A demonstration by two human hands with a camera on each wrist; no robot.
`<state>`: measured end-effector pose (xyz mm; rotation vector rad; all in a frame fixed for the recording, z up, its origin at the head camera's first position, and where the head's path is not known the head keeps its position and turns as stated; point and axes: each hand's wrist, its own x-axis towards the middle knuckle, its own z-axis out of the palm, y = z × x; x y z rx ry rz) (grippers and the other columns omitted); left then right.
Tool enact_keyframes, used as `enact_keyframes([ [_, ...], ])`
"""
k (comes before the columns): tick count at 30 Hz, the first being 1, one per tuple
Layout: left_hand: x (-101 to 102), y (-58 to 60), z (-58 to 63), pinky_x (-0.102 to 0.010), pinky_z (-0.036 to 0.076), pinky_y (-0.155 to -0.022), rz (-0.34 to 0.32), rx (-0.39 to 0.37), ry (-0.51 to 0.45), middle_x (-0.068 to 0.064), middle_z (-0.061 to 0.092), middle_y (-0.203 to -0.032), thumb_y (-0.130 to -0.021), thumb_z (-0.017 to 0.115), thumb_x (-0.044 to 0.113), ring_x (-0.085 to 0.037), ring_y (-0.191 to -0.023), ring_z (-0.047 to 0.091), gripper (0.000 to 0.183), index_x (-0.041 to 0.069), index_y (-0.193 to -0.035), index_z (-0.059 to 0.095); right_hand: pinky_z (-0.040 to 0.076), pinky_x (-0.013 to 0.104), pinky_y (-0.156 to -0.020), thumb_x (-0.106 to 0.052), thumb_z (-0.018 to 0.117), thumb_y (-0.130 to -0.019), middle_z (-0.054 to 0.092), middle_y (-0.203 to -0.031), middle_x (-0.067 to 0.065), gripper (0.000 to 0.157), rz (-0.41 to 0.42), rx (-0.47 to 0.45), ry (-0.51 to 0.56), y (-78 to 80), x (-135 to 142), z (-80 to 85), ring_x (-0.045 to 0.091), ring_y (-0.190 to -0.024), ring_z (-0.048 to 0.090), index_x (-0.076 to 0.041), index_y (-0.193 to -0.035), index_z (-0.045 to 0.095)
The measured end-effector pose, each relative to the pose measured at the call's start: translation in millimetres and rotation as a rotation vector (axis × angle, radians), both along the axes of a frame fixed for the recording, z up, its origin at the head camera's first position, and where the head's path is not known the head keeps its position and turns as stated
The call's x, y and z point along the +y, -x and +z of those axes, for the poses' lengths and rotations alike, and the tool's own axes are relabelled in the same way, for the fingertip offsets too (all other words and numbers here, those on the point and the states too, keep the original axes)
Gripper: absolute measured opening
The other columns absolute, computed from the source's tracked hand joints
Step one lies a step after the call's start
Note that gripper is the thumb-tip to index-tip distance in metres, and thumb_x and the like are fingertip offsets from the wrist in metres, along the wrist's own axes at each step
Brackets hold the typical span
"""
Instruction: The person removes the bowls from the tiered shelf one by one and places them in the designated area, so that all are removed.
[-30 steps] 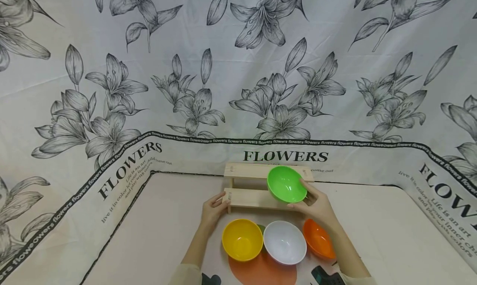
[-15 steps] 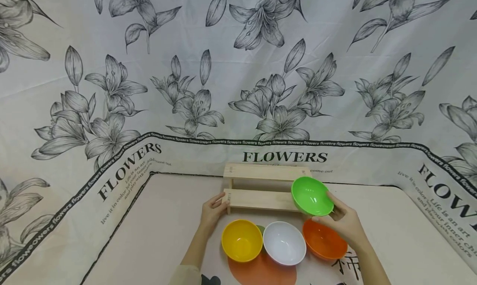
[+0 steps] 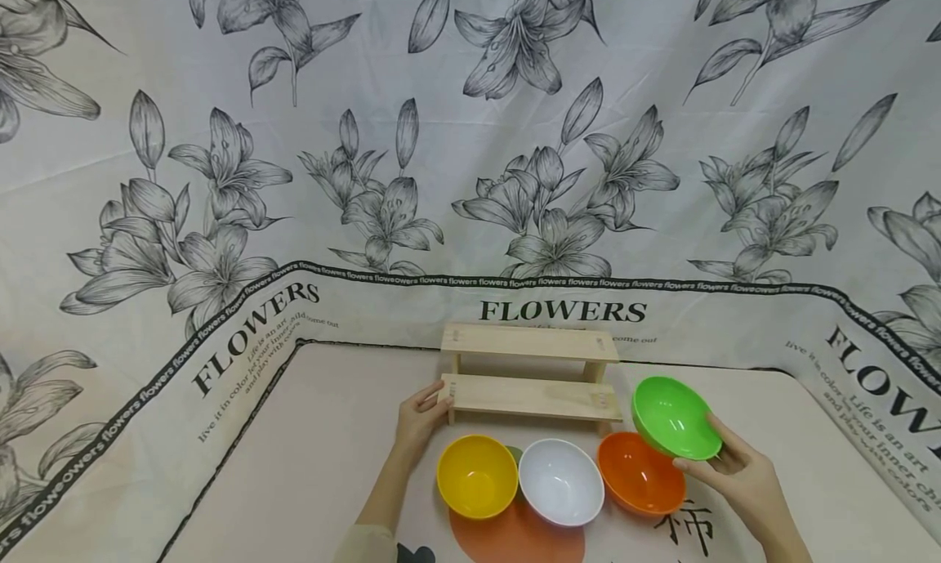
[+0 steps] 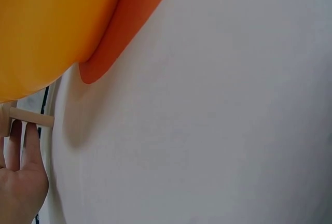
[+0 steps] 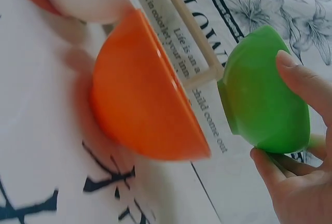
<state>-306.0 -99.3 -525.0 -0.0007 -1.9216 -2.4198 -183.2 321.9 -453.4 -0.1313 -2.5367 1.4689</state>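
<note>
My right hand (image 3: 746,473) holds a green bowl (image 3: 672,416) by its rim, tilted and raised to the right of the wooden rack. In the right wrist view the thumb lies on the bowl's outer wall and the other fingers are at its lower edge. My left hand (image 3: 421,420) grips the left end of the two-step wooden rack (image 3: 532,397) at its lower board; part of this grip is hidden. Before the rack stand a yellow bowl (image 3: 478,475), a white bowl (image 3: 561,482) and an orange bowl (image 3: 641,473) in a row. The green bowl partly overlaps the orange one in the head view.
The bowls stand on a pale table cloth (image 3: 323,465) printed with an orange shape (image 3: 518,538) and dark characters (image 3: 691,526). Behind the rack hangs a white curtain (image 3: 367,56) with flower drawings, which also borders both sides.
My right hand has carried the green bowl right and toward me, from in front of the rack to beyond its right end. My left hand has stayed at the rack.
</note>
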Motion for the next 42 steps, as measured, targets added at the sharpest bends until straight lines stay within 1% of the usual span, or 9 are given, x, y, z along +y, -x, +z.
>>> enact_keyframes([
  [1,0,0.0,0.1,-0.032,0.055,-0.086,0.0,-0.001,0.001,-0.029,0.058,-0.119,-0.083,0.072,0.009,-0.024,-0.099,0.065,0.052,-0.005,-0.129,0.052,0.038,-0.002,-0.084,-0.024,0.072,-0.085,0.017,-0.151,0.025,0.09,-0.019,-0.019,-0.005,-3.5,2,0.4,0.018,-0.133,0.032,-0.002,-0.149,0.013],
  [3,0,0.2,0.6,-0.032,0.055,-0.086,0.002,-0.006,-0.003,-0.028,0.058,-0.119,-0.083,0.072,0.009,-0.023,-0.099,0.065,0.052,-0.004,-0.129,0.052,0.036,-0.003,-0.083,-0.026,0.071,-0.085,0.014,-0.151,0.024,0.09,-0.052,-0.052,-0.01,-9.6,6,0.4,0.033,-0.134,0.027,-0.003,-0.149,0.01],
  [4,0,0.3,0.7,-0.032,0.055,-0.086,0.003,-0.008,-0.007,-0.028,0.058,-0.119,-0.082,0.072,0.009,-0.023,-0.099,0.065,0.052,-0.004,-0.129,0.052,0.035,-0.004,-0.083,-0.027,0.07,-0.086,0.013,-0.152,0.024,0.091,-0.065,-0.065,-0.013,-12.1,8,0.1,0.036,-0.134,0.025,-0.004,-0.149,0.009],
  [12,0,1.4,0.1,-0.032,0.055,-0.086,0.006,-0.013,-0.007,-0.027,0.059,-0.118,-0.082,0.073,0.009,-0.022,-0.097,0.066,0.052,-0.004,-0.129,0.053,0.031,-0.003,-0.086,-0.032,0.069,-0.086,0.007,-0.153,0.021,0.094,-0.141,-0.138,0.019,-22.9,24,-12.2,0.043,-0.135,0.019,-0.007,-0.149,0.004],
  [18,0,0.1,0.0,-0.033,0.055,-0.087,0.004,-0.007,-0.011,-0.028,0.059,-0.119,-0.083,0.072,0.01,-0.022,-0.098,0.065,0.053,-0.004,-0.129,0.052,0.03,-0.004,-0.084,-0.033,0.072,-0.083,0.003,-0.153,0.018,0.099,-0.187,-0.206,0.073,-28.4,31,-22.0,0.041,-0.136,0.016,-0.009,-0.148,0.001],
  [20,0,-0.8,0.8,-0.033,0.055,-0.087,0.004,-0.004,-0.012,-0.028,0.059,-0.118,-0.083,0.072,0.01,-0.022,-0.098,0.065,0.053,-0.005,-0.129,0.051,0.03,0.002,-0.093,-0.034,0.073,-0.082,0.001,-0.154,0.014,0.102,-0.21,-0.249,0.096,-29.8,32,-22.7,0.038,-0.138,0.013,-0.012,-0.148,-0.001],
  [24,1,-1.3,1.9,-0.033,0.055,-0.087,0.006,-0.007,-0.021,-0.028,0.059,-0.118,-0.083,0.072,0.009,-0.022,-0.097,0.065,0.052,-0.005,-0.129,0.052,0.024,0.021,-0.106,-0.035,0.075,-0.08,-0.002,-0.155,0.01,0.107,-0.251,-0.314,0.126,-32.0,32,-23.1,0.034,-0.139,0.01,-0.014,-0.147,-0.005],
  [30,1,-0.5,1.6,-0.033,0.055,-0.086,0.008,-0.006,-0.017,-0.028,0.059,-0.118,-0.083,0.072,0.009,-0.022,-0.097,0.066,0.052,-0.004,-0.129,0.052,0.022,0.036,-0.11,-0.037,0.077,-0.077,-0.004,-0.155,0.01,0.112,-0.3,-0.352,0.151,-32.8,31,-27.6,0.036,-0.139,0.009,-0.013,-0.147,-0.007],
  [42,0,-1.3,1.0,-0.032,0.055,-0.088,0.003,-0.008,-0.001,-0.027,0.058,-0.12,-0.083,0.072,0.011,-0.021,-0.098,0.065,0.053,-0.003,-0.13,0.052,0.02,0.042,-0.111,-0.042,0.077,-0.075,-0.006,-0.155,0.012,0.115,-0.312,-0.376,0.155,-27.4,39,-50.4,0.038,-0.138,0.01,-0.013,-0.146,-0.009],
])
